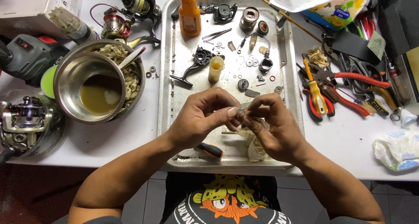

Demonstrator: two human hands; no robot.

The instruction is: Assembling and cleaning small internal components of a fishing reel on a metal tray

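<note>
Over near tray (168,97) edge | your left hand (198,119) and right hand (275,128) both pinched narrow on one small metal part (241,112), kept above the tray so drops land inside | rag (255,147) under right palm

Bright, even overhead light w/ soft shadows under the hands (238,123). Mild glare on the metal tray (166,75) and steel bowl (70,82). Sharp centre, slight wide-angle bend at edges.
</note>
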